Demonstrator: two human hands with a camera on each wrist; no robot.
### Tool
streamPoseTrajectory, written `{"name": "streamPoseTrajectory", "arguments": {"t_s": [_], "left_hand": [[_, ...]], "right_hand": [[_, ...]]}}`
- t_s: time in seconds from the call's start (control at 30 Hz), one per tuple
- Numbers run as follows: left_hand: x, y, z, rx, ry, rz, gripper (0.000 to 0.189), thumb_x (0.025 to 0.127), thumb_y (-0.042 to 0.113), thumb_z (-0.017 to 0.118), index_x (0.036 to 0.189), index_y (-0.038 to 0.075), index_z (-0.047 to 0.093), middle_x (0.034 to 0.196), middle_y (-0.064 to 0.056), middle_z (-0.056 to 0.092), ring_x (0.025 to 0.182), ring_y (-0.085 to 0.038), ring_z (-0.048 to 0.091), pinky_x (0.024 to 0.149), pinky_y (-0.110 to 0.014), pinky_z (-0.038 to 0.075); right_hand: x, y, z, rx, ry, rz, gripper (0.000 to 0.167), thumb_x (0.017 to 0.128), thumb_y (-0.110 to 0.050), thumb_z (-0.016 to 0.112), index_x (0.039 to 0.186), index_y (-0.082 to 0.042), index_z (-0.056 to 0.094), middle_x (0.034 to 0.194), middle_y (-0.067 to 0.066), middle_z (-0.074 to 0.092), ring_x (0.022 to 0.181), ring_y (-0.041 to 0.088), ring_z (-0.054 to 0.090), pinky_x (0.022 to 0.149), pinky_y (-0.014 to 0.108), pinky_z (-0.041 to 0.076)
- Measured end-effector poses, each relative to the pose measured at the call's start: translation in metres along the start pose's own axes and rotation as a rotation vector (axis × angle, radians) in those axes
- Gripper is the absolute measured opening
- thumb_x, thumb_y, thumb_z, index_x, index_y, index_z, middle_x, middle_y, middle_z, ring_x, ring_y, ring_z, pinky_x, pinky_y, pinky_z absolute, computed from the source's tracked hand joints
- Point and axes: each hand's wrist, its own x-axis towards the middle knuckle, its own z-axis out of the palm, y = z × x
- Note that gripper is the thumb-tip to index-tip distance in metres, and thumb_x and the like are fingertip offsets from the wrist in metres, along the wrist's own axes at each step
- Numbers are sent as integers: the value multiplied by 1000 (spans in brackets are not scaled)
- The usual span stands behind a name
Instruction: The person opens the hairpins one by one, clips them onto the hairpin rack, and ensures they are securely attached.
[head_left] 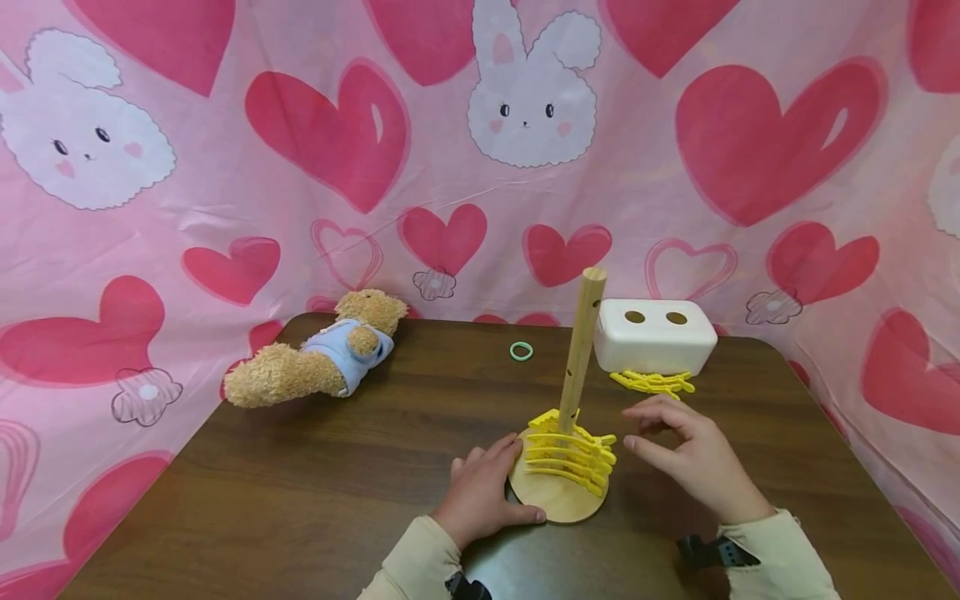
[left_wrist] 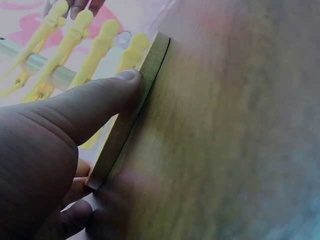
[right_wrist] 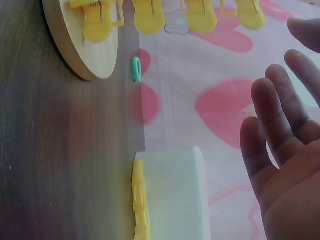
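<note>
A wooden stand with an upright post (head_left: 581, 350) rises from a round base (head_left: 562, 502) on the table. Several yellow plastic spring clips (head_left: 573, 458) are stacked around the lower post; in the left wrist view these clips (left_wrist: 102, 42) stand spaced along it. My left hand (head_left: 487, 492) grips the base's left rim, its thumb (left_wrist: 107, 97) at the near edge and the fingers farther round. My right hand (head_left: 693, 454) hovers right of the stack, fingers loosely bent and holding nothing; in the right wrist view the hand (right_wrist: 295, 155) is apart from the clips (right_wrist: 200, 15).
Behind my right hand, more yellow clips (head_left: 652, 382) lie in front of a white box (head_left: 656, 337) with two round holes. A green ring (head_left: 521, 351) lies near the back edge. At the far left lies a teddy bear (head_left: 330, 354), before a pink heart-patterned cloth (head_left: 450, 183).
</note>
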Motion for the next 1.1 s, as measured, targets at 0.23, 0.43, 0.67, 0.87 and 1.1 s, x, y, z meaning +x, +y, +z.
{"name": "streamPoseTrajectory", "arguments": {"t_s": [0.23,0.43,0.67,0.87,1.1], "left_hand": [[0,-1,0,1,-1,-3,104,67,66,83,152,18,46,156,3,44,103,-18,47,75,-37,26],[-1,-1,0,-1,-8,-7,105,67,66,83,153,19,45,156,3,43,103,-17,47,75,-37,26],[0,-2,1,-3,-3,-7,105,67,67,83,153,19,45,156,3,43,103,-17,47,75,-37,26],[1,-2,2,-1,-7,-6,105,67,68,82,153,19,46,156,3,43,103,-17,47,75,-37,27],[1,-1,1,1,-3,-6,104,67,67,83,152,19,46,156,3,44,102,-17,47,74,-36,26]], "right_hand": [[7,13,1,-19,60,7,25,83,-6,82,106,-13,74,97,-1,68,87,8,61,78,20,48],[12,28,0,-49,91,50,22,84,-8,81,105,-10,74,99,6,70,88,6,58,78,18,44],[17,51,-1,-94,87,137,29,88,-16,79,115,-6,71,111,12,67,99,15,55,88,35,43],[18,73,-5,-61,61,268,47,90,-17,77,130,0,61,127,22,56,117,40,48,98,63,36],[16,96,-9,-15,65,409,59,92,-23,75,139,4,52,139,29,46,129,48,42,102,68,32]]}}
